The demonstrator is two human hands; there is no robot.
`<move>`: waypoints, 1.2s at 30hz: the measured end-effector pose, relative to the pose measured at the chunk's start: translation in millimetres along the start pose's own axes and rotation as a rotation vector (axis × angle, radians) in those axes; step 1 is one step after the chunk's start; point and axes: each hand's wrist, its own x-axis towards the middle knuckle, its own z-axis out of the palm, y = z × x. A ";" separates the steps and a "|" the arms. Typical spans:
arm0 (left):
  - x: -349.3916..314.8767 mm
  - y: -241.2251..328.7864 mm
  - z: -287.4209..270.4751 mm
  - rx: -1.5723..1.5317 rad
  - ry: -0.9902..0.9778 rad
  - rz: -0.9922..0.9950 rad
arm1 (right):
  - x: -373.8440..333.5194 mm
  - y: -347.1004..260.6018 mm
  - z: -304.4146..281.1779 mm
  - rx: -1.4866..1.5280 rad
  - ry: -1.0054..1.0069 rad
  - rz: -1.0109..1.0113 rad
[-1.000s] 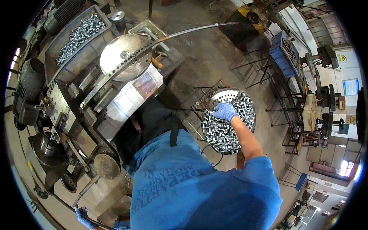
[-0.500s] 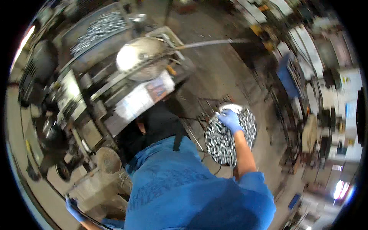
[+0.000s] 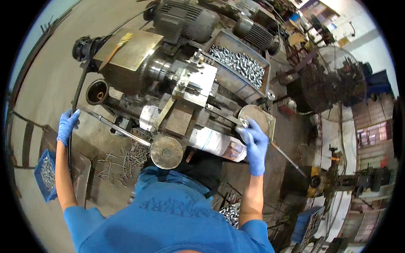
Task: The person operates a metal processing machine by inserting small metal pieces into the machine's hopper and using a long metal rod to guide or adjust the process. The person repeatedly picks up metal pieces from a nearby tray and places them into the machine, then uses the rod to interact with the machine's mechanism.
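Observation:
I stand over a grey metalworking machine [image 3: 185, 84], wearing blue gloves. My left hand [image 3: 67, 125] is stretched out to the left, its fingers closed around the outer end of a long metal rod [image 3: 116, 126]. That rod runs in to a round steel disc [image 3: 166, 152] in front of me. My right hand [image 3: 254, 145] reaches to a second round plate [image 3: 255, 116] on the machine's right side and pinches a small shiny metal part [image 3: 243, 123] at its edge. A white cylinder [image 3: 213, 142] lies between the two discs.
A trough of shiny metal parts [image 3: 240, 63] sits behind the machine, with electric motors [image 3: 185, 19] beyond. A caged fan [image 3: 333, 80] stands right. A blue crate of parts [image 3: 44, 173] is at the left, metal offcuts [image 3: 122, 158] on the floor, and a basket of parts [image 3: 230, 211] by my right side.
My right hand has left the basket of metal parts and come up to the round plate on the machine. The view has swung round onto the machine. My left hand stays on the rod.

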 end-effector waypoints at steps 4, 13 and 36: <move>-21.8 -12.2 5.8 0.644 0.246 0.134 | 95.3 -53.5 88.9 -0.222 -0.217 -0.544; -55.6 -35.5 -3.5 0.341 0.182 0.088 | 173.4 -64.9 197.0 -1.022 -0.787 -0.260; -110.4 -40.8 -17.3 0.632 0.222 0.051 | 228.8 -47.1 229.8 -0.697 -0.661 -0.077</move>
